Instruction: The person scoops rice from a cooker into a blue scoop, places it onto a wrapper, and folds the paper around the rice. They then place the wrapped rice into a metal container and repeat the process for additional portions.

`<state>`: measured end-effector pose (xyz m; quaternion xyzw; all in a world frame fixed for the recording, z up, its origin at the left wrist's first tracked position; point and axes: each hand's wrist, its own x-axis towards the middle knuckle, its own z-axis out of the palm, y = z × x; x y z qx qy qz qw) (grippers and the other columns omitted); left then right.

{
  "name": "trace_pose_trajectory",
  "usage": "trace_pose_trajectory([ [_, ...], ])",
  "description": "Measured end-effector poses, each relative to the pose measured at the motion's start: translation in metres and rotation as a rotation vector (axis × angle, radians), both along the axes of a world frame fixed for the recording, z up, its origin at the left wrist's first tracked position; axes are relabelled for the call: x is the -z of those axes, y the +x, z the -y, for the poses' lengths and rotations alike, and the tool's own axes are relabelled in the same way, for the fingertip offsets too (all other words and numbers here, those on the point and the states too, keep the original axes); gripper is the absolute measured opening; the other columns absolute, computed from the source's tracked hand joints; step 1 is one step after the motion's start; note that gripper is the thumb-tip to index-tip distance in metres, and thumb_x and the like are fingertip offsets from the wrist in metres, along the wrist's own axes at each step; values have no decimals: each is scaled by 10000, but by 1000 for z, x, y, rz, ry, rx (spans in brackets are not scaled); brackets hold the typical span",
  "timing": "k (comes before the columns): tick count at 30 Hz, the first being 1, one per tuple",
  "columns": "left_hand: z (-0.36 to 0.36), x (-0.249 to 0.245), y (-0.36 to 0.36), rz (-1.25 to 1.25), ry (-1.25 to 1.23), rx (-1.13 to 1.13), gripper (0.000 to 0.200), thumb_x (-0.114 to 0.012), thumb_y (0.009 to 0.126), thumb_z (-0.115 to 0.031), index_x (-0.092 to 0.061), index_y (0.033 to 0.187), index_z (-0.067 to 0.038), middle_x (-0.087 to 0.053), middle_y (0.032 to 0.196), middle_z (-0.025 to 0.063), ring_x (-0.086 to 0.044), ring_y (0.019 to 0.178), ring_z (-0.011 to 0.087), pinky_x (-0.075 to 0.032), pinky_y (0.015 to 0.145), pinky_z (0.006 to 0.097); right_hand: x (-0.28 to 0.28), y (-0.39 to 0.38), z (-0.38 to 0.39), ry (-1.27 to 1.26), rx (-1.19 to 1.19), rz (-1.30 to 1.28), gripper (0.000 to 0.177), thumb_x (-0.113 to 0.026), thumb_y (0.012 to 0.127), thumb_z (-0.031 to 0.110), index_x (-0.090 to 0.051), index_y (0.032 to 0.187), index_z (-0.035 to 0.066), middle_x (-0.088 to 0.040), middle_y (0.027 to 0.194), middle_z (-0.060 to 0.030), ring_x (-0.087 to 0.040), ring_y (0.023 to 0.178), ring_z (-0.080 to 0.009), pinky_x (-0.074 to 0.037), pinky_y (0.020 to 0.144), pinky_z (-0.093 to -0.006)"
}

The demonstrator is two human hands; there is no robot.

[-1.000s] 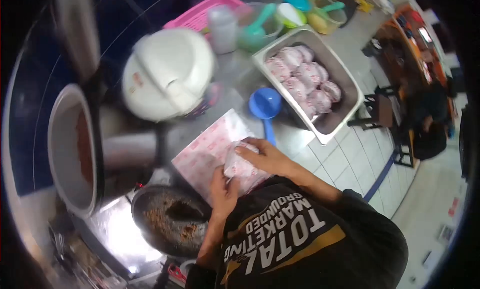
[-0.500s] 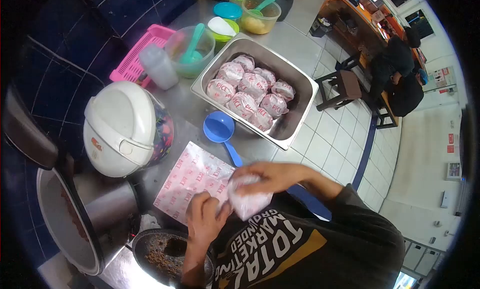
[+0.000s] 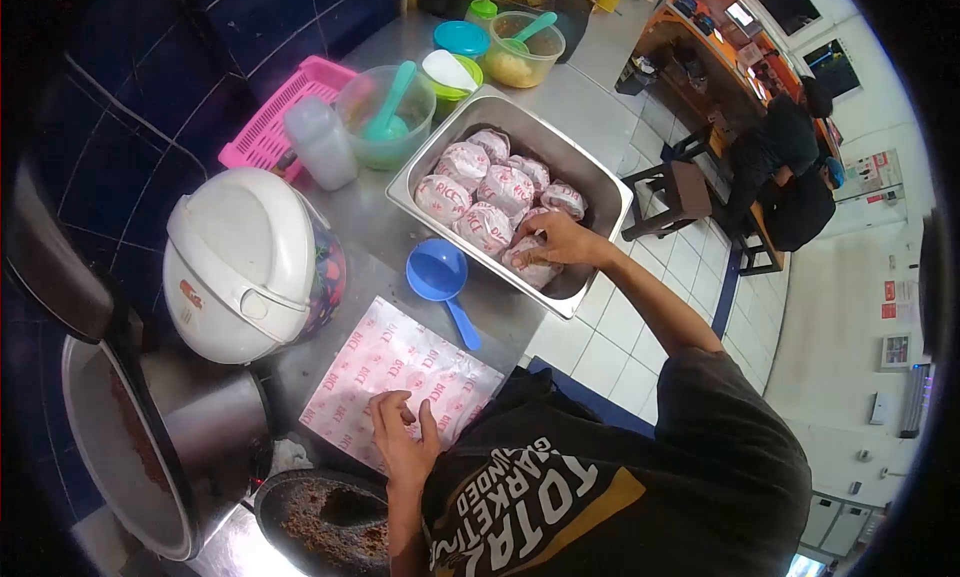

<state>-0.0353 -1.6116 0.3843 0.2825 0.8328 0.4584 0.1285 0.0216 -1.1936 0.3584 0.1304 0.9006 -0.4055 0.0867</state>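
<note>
My right hand (image 3: 550,239) reaches into the steel tray (image 3: 408,182), its fingers around a wrapped rice bundle (image 3: 535,267) at the tray's near corner. Several other bundles (image 3: 505,189) in white paper with red print lie beside it. My left hand (image 3: 405,437) rests at the edge of printed wrapping paper (image 3: 385,362), fingers apart and holding nothing. A blue ladle (image 3: 437,270) lies on the counter between the paper and the tray.
At the left stand a white rice cooker (image 3: 240,262), an open pot (image 3: 125,447) and a stone mortar (image 3: 325,522). Behind are a pink basket (image 3: 275,117), a clear bowl (image 3: 385,117) and a container (image 3: 522,52). People (image 3: 785,147) sit beyond a stool (image 3: 672,197).
My right hand has moved up and away from my body to the tray with the wrapped bundle. My left hand has come off the bundle and opened over the paper.
</note>
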Motion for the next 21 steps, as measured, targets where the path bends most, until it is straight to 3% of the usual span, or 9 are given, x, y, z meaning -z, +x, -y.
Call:
trace_pose_trajectory([
  [5,-2,11,-2,-6,7,-21,265,-679,859,-8,-553,1092,0,-512,929,129,-498,670,214,-449,632,360,-2,-3,1,32,115,-9,586,-857,733,515,-686,902,-20,-684,885,-202,-670,903,-312,-509,787,-391],
  [7,-4,12,-3,18,12,-31,260,-673,859,-1,-553,1090,2,-510,919,126,-500,670,213,-447,631,359,-9,-6,2,-77,188,156,560,-855,759,456,-653,908,-45,-676,911,-226,-663,885,-330,-508,768,-403],
  [10,-8,16,-3,1,5,-19,264,-667,856,12,-553,1093,4,-505,900,120,-507,672,208,-447,629,354,-1,-7,23,54,179,37,499,-799,833,409,-638,924,-55,-661,938,-242,-656,898,-343,-504,783,-421],
  [11,-9,15,-3,20,10,-24,264,-664,855,13,-554,1094,2,-504,898,119,-509,673,209,-447,628,357,10,-1,34,151,171,-36,375,-695,929,298,-595,1030,-49,-598,1025,-277,-592,968,-404,-472,837,-475],
  [12,-11,15,-3,36,15,-33,264,-662,854,14,-556,1095,-1,-503,895,117,-511,675,210,-446,626,360,25,4,40,151,170,-34,375,-695,929,298,-595,1030,-49,-598,1025,-277,-592,968,-404,-472,837,-475],
  [14,-12,16,-3,47,18,-45,260,-661,855,10,-556,1092,-3,-502,890,119,-513,675,216,-446,623,363,43,5,51,521,184,-185,309,-591,969,208,-524,1142,-40,-514,1093,-301,-507,1020,-459,-417,888,-539],
  [15,-12,16,-2,57,19,-57,256,-661,857,5,-556,1090,-6,-501,885,120,-515,674,222,-446,621,366,41,6,52,448,219,-82,343,-548,954,153,-454,1221,-41,-435,1151,-308,-455,1026,-475,-383,896,-580],
  [19,-19,29,-4,6,-60,-123,202,-656,884,-40,-564,1061,-8,-517,869,132,-547,692,258,-475,634,382,54,7,47,560,144,-159,386,-582,914,178,-460,1216,-27,-419,1172,-297,-454,1062,-477,-386,909,-572],
  [21,-41,53,-4,184,-57,-114,202,-671,896,-89,-573,1055,-11,-566,892,156,-593,748,310,-502,673,421,50,8,45,466,176,-113,434,-610,886,194,-451,1234,-11,-435,1175,-290,-453,1100,-469,-385,925,-562],
])
